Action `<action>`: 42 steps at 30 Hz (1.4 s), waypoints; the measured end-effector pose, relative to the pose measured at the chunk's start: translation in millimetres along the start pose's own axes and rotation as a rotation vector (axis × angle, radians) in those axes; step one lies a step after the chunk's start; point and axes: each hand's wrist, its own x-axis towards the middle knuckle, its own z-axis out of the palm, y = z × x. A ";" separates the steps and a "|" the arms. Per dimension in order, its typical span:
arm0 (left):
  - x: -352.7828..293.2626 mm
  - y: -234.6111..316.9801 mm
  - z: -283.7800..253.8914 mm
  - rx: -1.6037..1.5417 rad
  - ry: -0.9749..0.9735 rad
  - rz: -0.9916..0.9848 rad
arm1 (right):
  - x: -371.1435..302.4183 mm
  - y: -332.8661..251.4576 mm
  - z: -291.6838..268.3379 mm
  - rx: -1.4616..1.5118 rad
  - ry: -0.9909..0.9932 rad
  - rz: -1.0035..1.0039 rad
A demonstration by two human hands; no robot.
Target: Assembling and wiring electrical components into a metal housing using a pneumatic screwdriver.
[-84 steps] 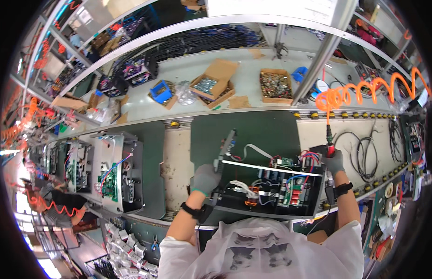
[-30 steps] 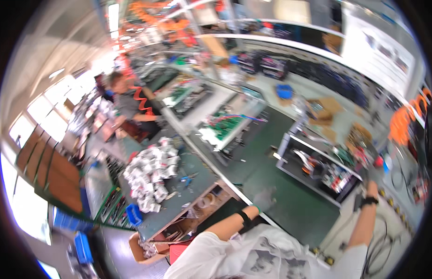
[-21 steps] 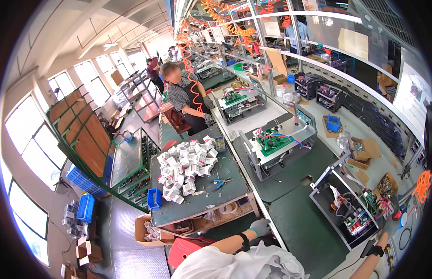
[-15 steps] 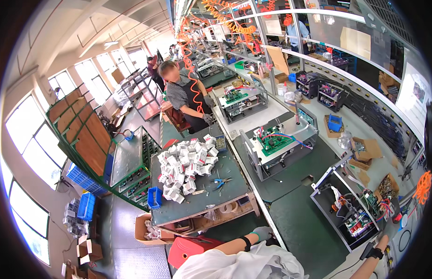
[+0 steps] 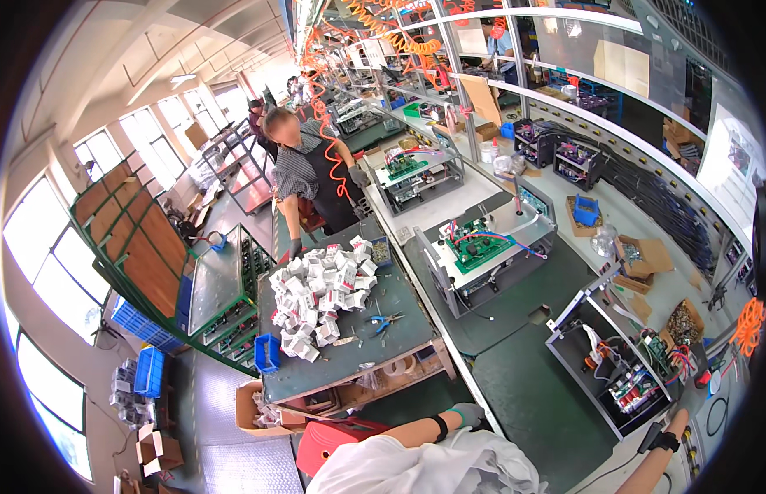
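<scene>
Head view: left hand point(image 5: 468, 413) gloved, fingers curled at green belt point(image 5: 531, 395); right hand cut off, grip unclear.

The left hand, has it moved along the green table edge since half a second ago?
No. The left hand in its grey glove sits at the same near edge of the green table, below the side bench.

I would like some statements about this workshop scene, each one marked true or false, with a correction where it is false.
1. The left hand wears a grey glove. True.
2. A heap of small white boxes lies on the green side table. True.
3. The left hand holds the blue-handled pliers. False: the pliers lie on the side table, apart from the hand.
4. The open metal chassis nearest the right hand is empty. False: it holds boards and coloured wires.
5. Another person stands at the far end of the side table. True.
</scene>
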 end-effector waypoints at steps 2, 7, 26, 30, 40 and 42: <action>0.9 -3.1 2.9 -0.003 -0.019 -0.011 | 3.1 3.4 -0.5 -0.020 -0.012 0.024; -5.6 2.5 1.1 -0.006 -0.024 -0.041 | -8.7 -17.0 -4.9 -0.064 0.005 0.041; 5.5 -0.8 -0.9 0.107 -0.086 -0.037 | -53.5 -92.1 -32.4 -0.229 0.039 0.204; 8.1 0.7 1.5 0.141 -0.100 -0.051 | -53.3 -95.4 -32.9 -0.225 0.020 0.222; -0.6 115.1 -103.5 0.124 0.037 0.323 | -57.5 -112.4 -45.6 -0.240 0.017 0.219; 22.3 176.9 -134.4 0.184 0.147 0.553 | -50.6 -79.6 -25.3 -0.278 0.098 0.233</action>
